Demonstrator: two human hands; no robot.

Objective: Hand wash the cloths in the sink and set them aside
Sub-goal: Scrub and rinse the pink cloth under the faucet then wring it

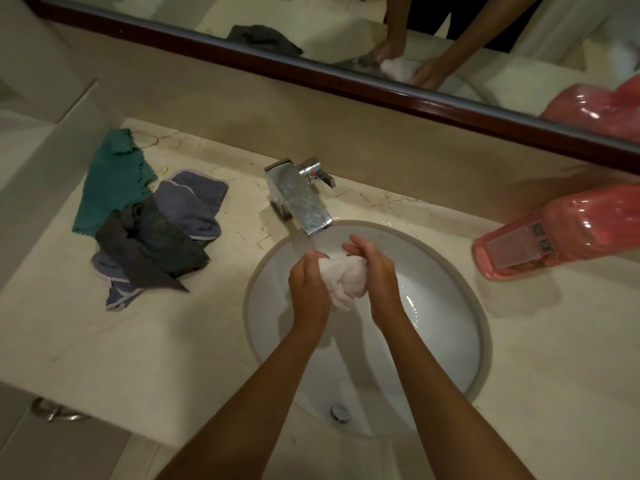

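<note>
A bunched white cloth (pixel 346 280) is held over the round white sink (pixel 446 327), just below the chrome tap (pixel 299 199). My left hand (pixel 308 289) grips its left side and my right hand (pixel 375 271) curls round its right side. Water runs from the spout onto the cloth. On the counter to the left lies a pile of cloths: a green one (pixel 112 178), a blue-purple one (pixel 194 202) and a dark grey one (pixel 152 244) on top.
A pink bottle (pixel 554 233) lies on the marble counter (pixel 173 334) to the right of the sink. A mirror with a dark wooden frame (pixel 346 81) runs along the back wall. The sink's overflow hole (pixel 340 412) sits at its near rim.
</note>
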